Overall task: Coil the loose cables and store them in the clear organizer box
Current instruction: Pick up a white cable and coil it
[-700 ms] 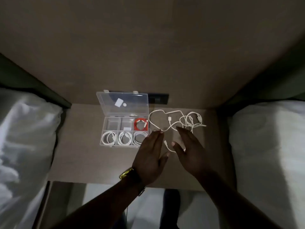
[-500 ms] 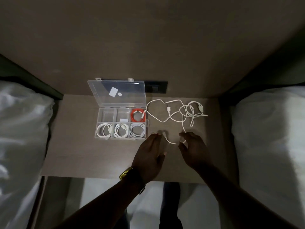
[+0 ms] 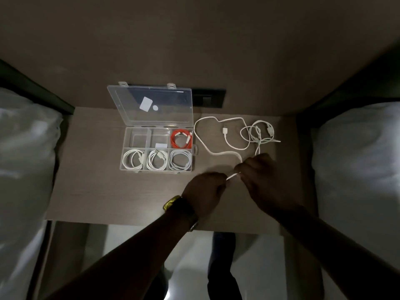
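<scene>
A clear organizer box [image 3: 123, 158] stands open on the small table [image 3: 93, 187], its lid [image 3: 151, 105] tilted back against the wall. Three coiled white cables [image 3: 157, 162] fill its front row and an orange coiled cable [image 3: 181, 139] lies in the back right compartment. The two other back compartments hold no cable. Loose white cables [image 3: 218, 153] sprawl to the right of the box, tangled at the far right [image 3: 257, 135]. My left hand [image 3: 205, 189] and my right hand [image 3: 259, 176] each pinch one short stretch of white cable between them.
White bedding lies on both sides, a left bed [image 3: 23, 159] and a right bed [image 3: 357, 161]. A dark wall socket panel [image 3: 210, 98] sits behind the table. A gold watch [image 3: 172, 203] is on my left wrist. The table's front edge runs just under my wrists.
Both hands were flat and open over the cables, then closed. They now pinch one end of a white cable and hold it just above the table.
</scene>
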